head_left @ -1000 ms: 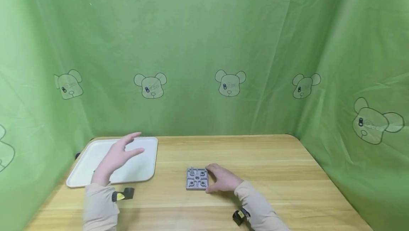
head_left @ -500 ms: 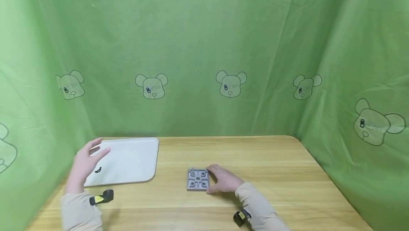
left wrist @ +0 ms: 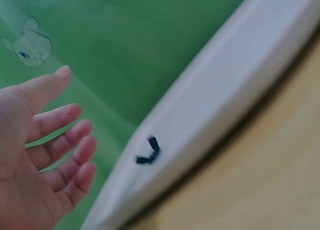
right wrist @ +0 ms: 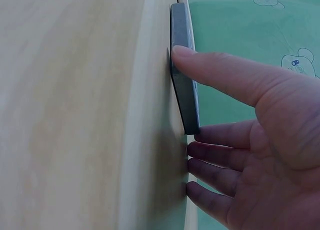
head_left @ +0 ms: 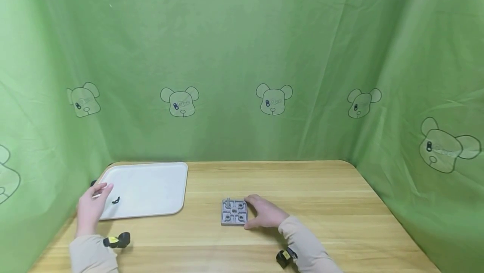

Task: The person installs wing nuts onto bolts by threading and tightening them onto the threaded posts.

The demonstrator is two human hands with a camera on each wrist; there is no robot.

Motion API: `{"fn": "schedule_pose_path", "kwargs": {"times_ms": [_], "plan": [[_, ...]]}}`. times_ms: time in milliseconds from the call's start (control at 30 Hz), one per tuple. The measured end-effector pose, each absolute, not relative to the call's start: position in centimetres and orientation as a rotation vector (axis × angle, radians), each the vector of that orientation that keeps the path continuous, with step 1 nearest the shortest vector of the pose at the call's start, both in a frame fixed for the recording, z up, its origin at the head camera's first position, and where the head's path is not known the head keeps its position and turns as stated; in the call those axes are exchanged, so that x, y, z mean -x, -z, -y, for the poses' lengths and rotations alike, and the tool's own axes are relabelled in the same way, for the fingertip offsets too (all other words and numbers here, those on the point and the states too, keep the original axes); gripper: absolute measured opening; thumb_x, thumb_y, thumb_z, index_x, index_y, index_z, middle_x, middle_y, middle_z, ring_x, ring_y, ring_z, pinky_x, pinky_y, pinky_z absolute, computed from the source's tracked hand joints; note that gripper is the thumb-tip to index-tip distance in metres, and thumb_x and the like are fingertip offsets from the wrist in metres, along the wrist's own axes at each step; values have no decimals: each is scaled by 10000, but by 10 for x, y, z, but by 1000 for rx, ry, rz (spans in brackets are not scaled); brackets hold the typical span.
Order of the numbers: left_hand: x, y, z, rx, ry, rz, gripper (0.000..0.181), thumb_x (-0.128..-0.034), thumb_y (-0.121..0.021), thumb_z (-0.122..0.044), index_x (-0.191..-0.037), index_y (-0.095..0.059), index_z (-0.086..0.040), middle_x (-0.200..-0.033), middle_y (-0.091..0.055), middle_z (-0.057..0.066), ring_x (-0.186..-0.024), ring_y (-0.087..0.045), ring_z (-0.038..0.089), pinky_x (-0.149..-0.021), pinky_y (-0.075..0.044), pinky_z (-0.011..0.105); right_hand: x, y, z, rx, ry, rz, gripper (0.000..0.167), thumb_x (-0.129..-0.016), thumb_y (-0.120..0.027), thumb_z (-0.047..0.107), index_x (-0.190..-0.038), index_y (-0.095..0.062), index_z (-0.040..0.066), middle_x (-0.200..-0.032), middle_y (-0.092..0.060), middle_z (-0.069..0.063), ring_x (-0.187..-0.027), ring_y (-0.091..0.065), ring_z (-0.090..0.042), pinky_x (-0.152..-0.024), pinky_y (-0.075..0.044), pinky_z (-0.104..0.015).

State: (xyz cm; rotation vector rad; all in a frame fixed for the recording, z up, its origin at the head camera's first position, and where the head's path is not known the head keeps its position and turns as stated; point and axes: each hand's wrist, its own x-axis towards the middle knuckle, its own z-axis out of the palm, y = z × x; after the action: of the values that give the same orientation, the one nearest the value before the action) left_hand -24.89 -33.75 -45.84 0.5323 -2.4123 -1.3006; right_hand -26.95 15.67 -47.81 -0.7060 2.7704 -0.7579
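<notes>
Reader: What does the right hand hold?
Author: Thumb and forefinger, spread apart, hold a grey block at the corners of the side away from the tray. It lies right of the tray, probably stiff and rather heavy for its size (metal, to judge by its dull sheen). Smooth walls might slip; grip opposite sides, clear of the peg.
Reader: Its appearance?
Author: Square, ribbed into four quarters, with a round socket at centre; the peg stands upright in the far quarter on the tray's side.
Reader: And the left hand?
Author: Fingers loosely curved, holding nothing that shows, at the tray's near left corner. Beside it, on the tray, lies a bent black piece, likely light; pinch one arm.
</notes>
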Motion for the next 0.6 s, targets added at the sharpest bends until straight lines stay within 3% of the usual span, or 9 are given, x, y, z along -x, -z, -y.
{"fn": "schedule_pose_path", "kwargs": {"times_ms": [100,167,233,400,600], "plan": [[249,465,338,-560,1234,2430,535,-971,-547,-384,-1292,-557,43,-1250,-576,308,-892,-570,117,-779,-390,267,269,479,-157,718,753,-2775,933,-673,-846,346,-1407,-421,-41,-1456,-443,-235,-1327,-452,-412,-1102,-349,-571],[249,469,339,-559,1170,2469,507,-969,-560,-362,-1263,-576,51,-1209,-600,308,-958,-600,311,-774,-397,306,270,480,-157,720,753,-2776,932,-674,-844,350,-1409,-421,-37,-1455,-445,-229,-1324,-457,-407,-1104,-350,-566],[249,473,339,-540,1114,2497,473,-959,-585,-323,-1224,-594,69,-1152,-626,311,-1009,-590,418,-767,-401,344,270,479,-157,718,754,-2777,932,-675,-843,351,-1410,-420,-35,-1458,-443,-228,-1326,-456,-408,-1105,-348,-567],[251,481,340,-483,966,2545,360,-908,-642,-207,-1097,-644,100,-1006,-679,291,-918,-613,443,-789,-431,457,269,477,-157,709,755,-2775,929,-680,-841,349,-1413,-418,-34,-1464,-435,-231,-1331,-450,-411,-1106,-344,-570],[250,483,337,-461,881,2613,240,-871,-640,-126,-970,-675,90,-999,-690,279,-981,-596,497,-889,-360,548,269,478,-157,724,750,-2779,920,-678,-841,349,-1406,-426,-33,-1440,-465,-215,-1305,-479,-397,-1092,-365,-565]]}}
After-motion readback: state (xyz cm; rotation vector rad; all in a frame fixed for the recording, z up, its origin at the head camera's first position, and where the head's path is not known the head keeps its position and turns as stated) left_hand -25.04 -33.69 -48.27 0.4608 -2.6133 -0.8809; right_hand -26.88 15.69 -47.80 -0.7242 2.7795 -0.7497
